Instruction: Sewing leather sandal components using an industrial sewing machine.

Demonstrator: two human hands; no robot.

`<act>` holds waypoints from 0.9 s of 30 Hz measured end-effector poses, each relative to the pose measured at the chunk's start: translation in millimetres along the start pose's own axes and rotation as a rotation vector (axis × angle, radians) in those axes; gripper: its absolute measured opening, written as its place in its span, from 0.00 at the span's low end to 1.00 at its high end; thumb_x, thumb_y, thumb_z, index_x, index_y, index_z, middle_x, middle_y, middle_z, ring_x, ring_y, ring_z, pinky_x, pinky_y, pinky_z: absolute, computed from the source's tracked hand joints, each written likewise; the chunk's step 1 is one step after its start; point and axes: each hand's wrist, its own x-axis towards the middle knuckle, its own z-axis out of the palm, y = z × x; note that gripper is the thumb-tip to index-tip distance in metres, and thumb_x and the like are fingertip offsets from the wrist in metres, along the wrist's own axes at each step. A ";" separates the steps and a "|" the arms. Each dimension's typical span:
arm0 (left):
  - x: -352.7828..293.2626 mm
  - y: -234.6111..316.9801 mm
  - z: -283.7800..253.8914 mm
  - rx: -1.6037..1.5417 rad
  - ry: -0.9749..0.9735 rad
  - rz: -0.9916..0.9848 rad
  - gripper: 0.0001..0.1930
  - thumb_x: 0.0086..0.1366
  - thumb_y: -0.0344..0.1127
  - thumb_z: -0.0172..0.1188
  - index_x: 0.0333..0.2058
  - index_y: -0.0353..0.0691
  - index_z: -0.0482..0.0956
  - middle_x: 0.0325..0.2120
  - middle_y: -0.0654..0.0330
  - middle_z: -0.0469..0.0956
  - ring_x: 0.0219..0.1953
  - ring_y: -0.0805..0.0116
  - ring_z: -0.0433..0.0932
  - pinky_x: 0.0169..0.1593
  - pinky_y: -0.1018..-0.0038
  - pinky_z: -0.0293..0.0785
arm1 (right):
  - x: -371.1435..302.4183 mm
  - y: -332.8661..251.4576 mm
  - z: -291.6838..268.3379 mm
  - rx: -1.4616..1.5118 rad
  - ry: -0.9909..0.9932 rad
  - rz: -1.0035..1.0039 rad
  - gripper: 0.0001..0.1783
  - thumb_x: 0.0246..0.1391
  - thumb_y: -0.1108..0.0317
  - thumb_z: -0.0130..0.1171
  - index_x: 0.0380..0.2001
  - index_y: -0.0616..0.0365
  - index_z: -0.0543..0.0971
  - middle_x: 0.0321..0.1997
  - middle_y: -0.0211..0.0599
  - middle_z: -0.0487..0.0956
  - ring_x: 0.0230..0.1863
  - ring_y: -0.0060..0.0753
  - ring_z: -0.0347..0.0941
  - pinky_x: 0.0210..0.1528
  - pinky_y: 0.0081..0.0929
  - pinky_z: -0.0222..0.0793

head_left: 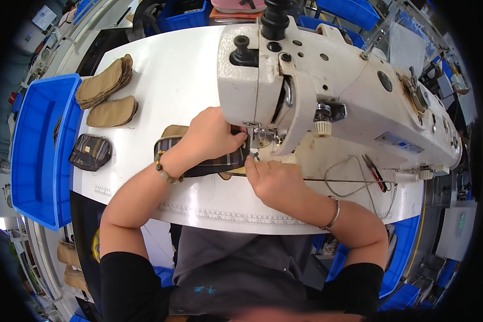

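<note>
A dark pouch with brown and grey stripes (pixel 232 160) lies under the head of a white sewing machine (pixel 306 70), its right end by the presser foot (pixel 261 140). My left hand (pixel 216 134) grips the pouch from above, fingers bent over its far edge close to the needle area. Fingers of my right hand (pixel 276 182) are closed at the pouch's near right corner, just in front of the presser foot. A tan piece (pixel 174 131) shows from beneath the pouch. The left fingertips are partly hidden by the machine head.
Stacked tan oval pieces (pixel 104 83), another tan piece (pixel 112 111) and a finished-looking striped pouch (pixel 90 152) lie on the white table (pixel 161 59). A blue bin (pixel 40 155) stands at the left edge. Thread snips (pixel 374 172) and loose cord (pixel 338 185) lie at right.
</note>
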 end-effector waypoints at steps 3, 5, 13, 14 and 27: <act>7.0 -7.0 3.8 0.017 0.059 0.053 0.09 0.53 0.37 0.64 0.34 0.43 0.83 0.28 0.56 0.83 0.33 0.53 0.81 0.36 0.63 0.77 | 0.4 4.2 1.7 -0.074 -0.030 0.034 0.21 0.43 0.71 0.57 0.44 0.64 0.81 0.20 0.28 0.73 0.18 0.25 0.71 0.17 0.25 0.63; 10.9 -6.1 2.7 0.028 0.054 0.041 0.11 0.54 0.38 0.64 0.36 0.44 0.83 0.31 0.56 0.83 0.35 0.52 0.81 0.37 0.63 0.78 | 1.0 9.1 3.8 -0.096 -0.030 0.052 0.22 0.43 0.71 0.57 0.45 0.63 0.81 0.20 0.27 0.73 0.18 0.25 0.70 0.16 0.26 0.62; 26.9 12.2 -4.6 0.073 0.001 -0.083 0.16 0.56 0.39 0.63 0.44 0.46 0.81 0.39 0.54 0.82 0.43 0.52 0.80 0.43 0.63 0.77 | -6.8 27.3 14.1 -0.149 -0.037 0.026 0.27 0.43 0.73 0.56 0.52 0.62 0.77 0.17 0.29 0.71 0.18 0.28 0.70 0.18 0.27 0.59; 26.0 9.5 -5.1 0.086 0.012 -0.047 0.16 0.56 0.39 0.63 0.44 0.46 0.81 0.40 0.54 0.82 0.43 0.52 0.80 0.43 0.63 0.77 | -4.8 27.0 13.5 -0.151 -0.038 0.024 0.27 0.43 0.73 0.56 0.52 0.62 0.77 0.17 0.29 0.71 0.18 0.28 0.70 0.18 0.27 0.59; 23.5 -11.3 -2.3 -0.136 0.067 0.097 0.16 0.56 0.35 0.63 0.44 0.45 0.82 0.40 0.54 0.82 0.44 0.53 0.80 0.44 0.64 0.77 | -4.2 28.0 20.5 -0.066 -0.018 0.023 0.23 0.44 0.75 0.56 0.48 0.65 0.78 0.20 0.35 0.75 0.22 0.33 0.74 0.19 0.31 0.64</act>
